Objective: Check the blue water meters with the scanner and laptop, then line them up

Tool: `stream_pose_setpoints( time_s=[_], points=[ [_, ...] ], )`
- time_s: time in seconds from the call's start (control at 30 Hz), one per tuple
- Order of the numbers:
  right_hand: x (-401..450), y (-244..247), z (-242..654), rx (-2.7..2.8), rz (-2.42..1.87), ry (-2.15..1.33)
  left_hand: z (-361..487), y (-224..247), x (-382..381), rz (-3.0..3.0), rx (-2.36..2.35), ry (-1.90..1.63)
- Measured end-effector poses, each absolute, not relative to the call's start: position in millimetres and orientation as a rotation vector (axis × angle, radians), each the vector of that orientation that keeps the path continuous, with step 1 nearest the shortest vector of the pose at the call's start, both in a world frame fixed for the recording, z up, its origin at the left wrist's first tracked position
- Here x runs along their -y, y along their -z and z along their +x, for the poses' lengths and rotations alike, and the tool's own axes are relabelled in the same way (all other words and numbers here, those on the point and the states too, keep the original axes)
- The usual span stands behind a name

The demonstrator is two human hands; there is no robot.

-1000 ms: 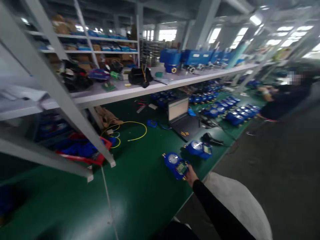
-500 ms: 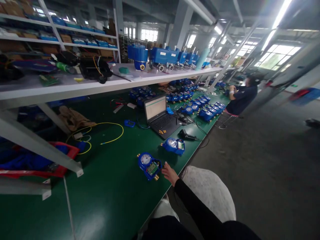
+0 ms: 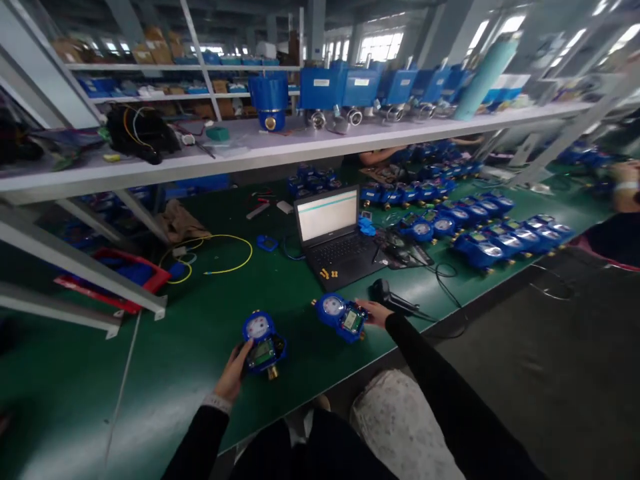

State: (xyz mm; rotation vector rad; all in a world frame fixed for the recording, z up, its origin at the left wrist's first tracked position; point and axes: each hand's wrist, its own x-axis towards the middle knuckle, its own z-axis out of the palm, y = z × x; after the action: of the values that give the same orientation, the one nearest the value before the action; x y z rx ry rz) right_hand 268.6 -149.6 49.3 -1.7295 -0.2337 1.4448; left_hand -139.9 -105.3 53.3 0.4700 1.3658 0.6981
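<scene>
Two blue water meters with round dials and exposed green circuit boards with small displays lie on the green bench. My left hand (image 3: pixel 233 373) grips the nearer water meter (image 3: pixel 259 327) at its left side, thumb over the edge by the display. A brass fitting on that meter points toward me. My right hand (image 3: pixel 376 312) holds the second water meter (image 3: pixel 332 307) at its right end, beside the display; its fingertips are partly hidden behind the housing. Behind this second meter stands an open laptop (image 3: pixel 327 217). A black handheld scanner (image 3: pixel 395 297) lies just beyond my right hand.
Rows of blue meters (image 3: pixel 480 250) fill the right part of the bench (image 3: pixel 190 373). A white shelf (image 3: pixel 300 147) with larger blue units overhangs the back. A yellow cable (image 3: pixel 235 270) and a red crate (image 3: pixel 160 280) lie left. Co-workers' arms (image 3: pixel 383 157) show beyond.
My view has turned to the right. My left hand has come into view and taken hold of the nearer meter. My right hand has moved from beside it to the second meter.
</scene>
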Motion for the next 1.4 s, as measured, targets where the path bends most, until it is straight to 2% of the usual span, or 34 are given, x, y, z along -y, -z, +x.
stream_pose_setpoints(
  time_s=[0.1,0.23,0.4,0.7,0.9,1.1,1.4],
  points=[
    [140.6,-38.9,262.9,0.197,-1.681,-1.708,-127.2,-56.7,99.2,0.451,-1.343,-0.622],
    [148.3,-35.5,245.4,0.023,-1.577,-1.844,-134.2,-61.1,101.0,0.444,-1.345,-0.626],
    [147.3,-51.8,212.5,-0.293,-1.341,-1.882,-129.2,-69.5,91.2,0.382,-1.335,-0.64],
    [88.1,-75.0,178.9,-0.599,-0.966,-1.922,-99.4,-119.3,35.0,-0.031,-1.09,-0.771],
    [51.2,-81.0,161.0,-0.703,-0.813,-1.911,-101.6,-123.3,2.9,-0.226,-1.07,-0.888],
    [12.4,-80.6,155.0,-0.67,-0.824,-1.895,-103.9,-116.6,-23.6,-0.304,-1.043,-0.932],
    [-2.8,-75.9,159.6,-0.428,-1.116,-1.966,-117.9,-104.0,-26.4,-0.215,-1.054,-0.895]
  ],
)
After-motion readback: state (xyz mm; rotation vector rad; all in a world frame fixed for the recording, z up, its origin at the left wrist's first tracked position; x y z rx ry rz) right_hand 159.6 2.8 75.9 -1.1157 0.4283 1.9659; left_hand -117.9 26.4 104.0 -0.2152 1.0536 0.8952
